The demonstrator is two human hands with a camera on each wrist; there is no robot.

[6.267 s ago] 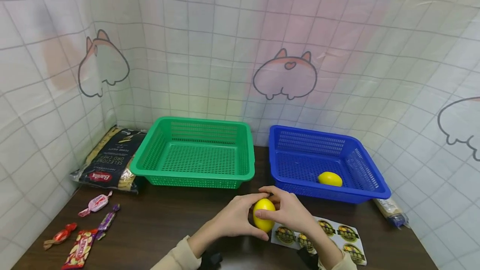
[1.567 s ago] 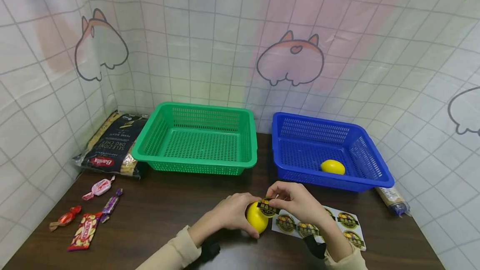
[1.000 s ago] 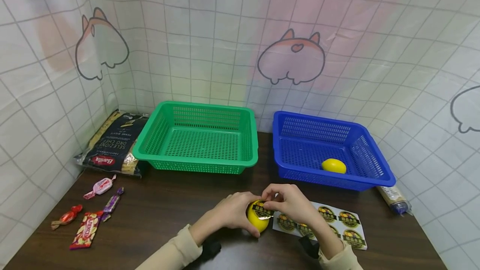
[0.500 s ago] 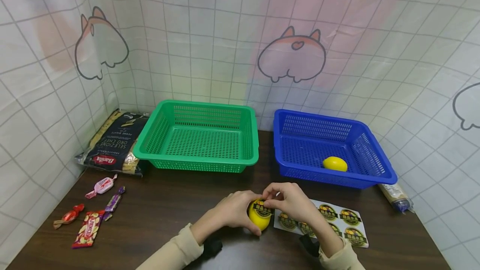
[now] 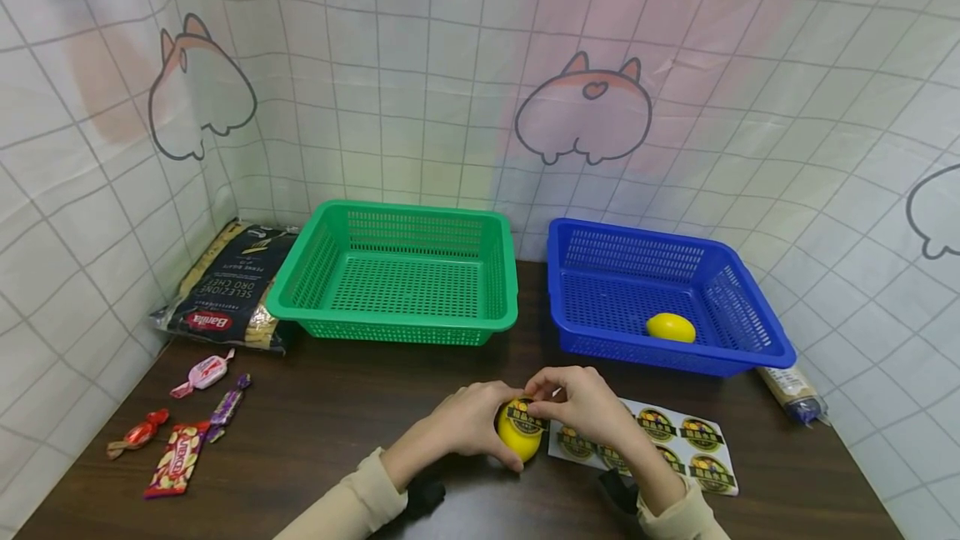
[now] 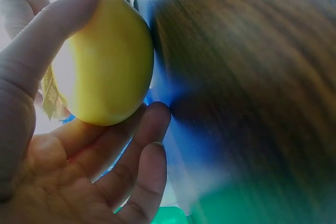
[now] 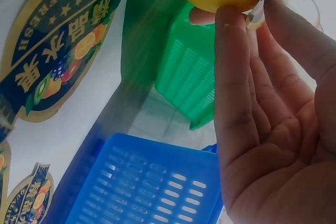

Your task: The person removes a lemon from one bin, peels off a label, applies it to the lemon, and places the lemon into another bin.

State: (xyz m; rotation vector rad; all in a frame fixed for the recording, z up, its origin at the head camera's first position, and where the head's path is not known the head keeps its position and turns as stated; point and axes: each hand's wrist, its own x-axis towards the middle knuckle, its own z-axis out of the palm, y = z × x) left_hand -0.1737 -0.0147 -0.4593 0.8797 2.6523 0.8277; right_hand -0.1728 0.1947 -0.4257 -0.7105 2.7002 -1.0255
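Observation:
Near the table's front, my left hand [image 5: 471, 423] grips a yellow lemon [image 5: 519, 445] from its left side, thumb towards me and fingers at the far side. In the left wrist view the lemon [image 6: 107, 61] sits between thumb and fingertips. A black and gold fruit sticker [image 5: 522, 417] lies against the lemon's upper side. My right hand [image 5: 588, 407] pinches that sticker's right edge between thumb and forefinger; in the right wrist view the sticker's edge shows at the fingertips. Under the right forearm lies a white sheet of similar stickers [image 5: 628, 408].
A green basket [image 5: 390, 329] stands behind the hands to the left. The blue basket [image 5: 645, 354] at right holds another lemon [image 5: 671, 327]. A pasta bag [image 5: 232, 286] leans at back left, with several wrapped sweets [image 5: 176, 458] before it. Another packet [image 5: 795, 397] lies far right.
Earliest, both hands held the lemon with no sticker visible. Later the right hand held a sticker at its right side, then brought it left onto the lemon. Over the last half second almost nothing moved.

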